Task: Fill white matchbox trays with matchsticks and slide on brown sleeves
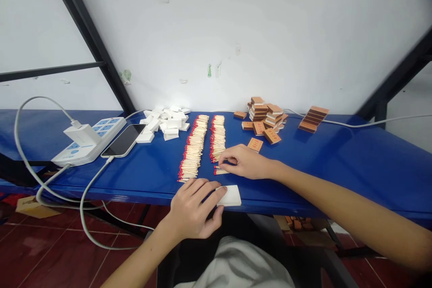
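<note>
At the table's front edge, my left hand (195,207) grips a small white matchbox tray (232,195), fingertips on its left end and the thumb below. My right hand (248,162) is closed in a pinch just beyond it, at the near end of the shorter row of matches (218,137). Whatever lies between those fingertips is hidden. A few separate matches (219,170) lie partly under this hand, red heads to the left. A longer row of matches (194,148) runs beside the first, left of it.
White trays (168,120) are heaped at the back left, near a phone (124,140) and a power strip (89,141) with cables. Behind my right hand stand piled brown matchboxes (266,114). A flattened brown sleeve strip (313,119) lies farther right on the blue table (354,166).
</note>
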`<state>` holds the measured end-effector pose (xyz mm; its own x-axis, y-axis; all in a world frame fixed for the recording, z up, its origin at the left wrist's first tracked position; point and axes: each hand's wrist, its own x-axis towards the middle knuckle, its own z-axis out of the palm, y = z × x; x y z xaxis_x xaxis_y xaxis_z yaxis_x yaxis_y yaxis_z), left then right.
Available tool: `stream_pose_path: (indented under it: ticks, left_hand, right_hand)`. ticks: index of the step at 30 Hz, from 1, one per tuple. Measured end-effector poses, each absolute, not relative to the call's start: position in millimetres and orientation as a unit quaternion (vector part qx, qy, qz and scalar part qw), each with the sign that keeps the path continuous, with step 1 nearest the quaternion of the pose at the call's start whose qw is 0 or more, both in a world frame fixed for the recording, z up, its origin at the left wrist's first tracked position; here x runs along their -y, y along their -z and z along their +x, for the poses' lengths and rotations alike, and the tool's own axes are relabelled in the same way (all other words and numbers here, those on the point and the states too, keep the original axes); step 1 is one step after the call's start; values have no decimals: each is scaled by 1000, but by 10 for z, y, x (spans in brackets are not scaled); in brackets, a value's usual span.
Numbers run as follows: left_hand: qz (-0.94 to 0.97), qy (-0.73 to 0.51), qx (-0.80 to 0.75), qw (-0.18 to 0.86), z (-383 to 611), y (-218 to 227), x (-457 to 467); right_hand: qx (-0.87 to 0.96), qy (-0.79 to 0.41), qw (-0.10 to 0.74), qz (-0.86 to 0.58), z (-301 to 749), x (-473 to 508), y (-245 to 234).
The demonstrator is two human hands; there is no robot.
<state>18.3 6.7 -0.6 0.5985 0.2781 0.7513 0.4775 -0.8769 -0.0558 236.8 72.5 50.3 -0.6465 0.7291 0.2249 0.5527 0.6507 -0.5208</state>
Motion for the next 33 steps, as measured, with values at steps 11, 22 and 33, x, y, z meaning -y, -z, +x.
stream_pose_path:
  ticks: [11,22,33]
  left_hand:
    - [-883,396,215,129,186,5,-64]
    - [-882,397,219,130,186,-2,-60]
    - [-881,401,216,128,186,-7,-60]
  right_hand:
    - [868,-180,236,-398,2389,-718,-464]
    - [889,-102,226,-385,2418,-724,-438]
    - [881,-80,224,-409,2422,-767,-391]
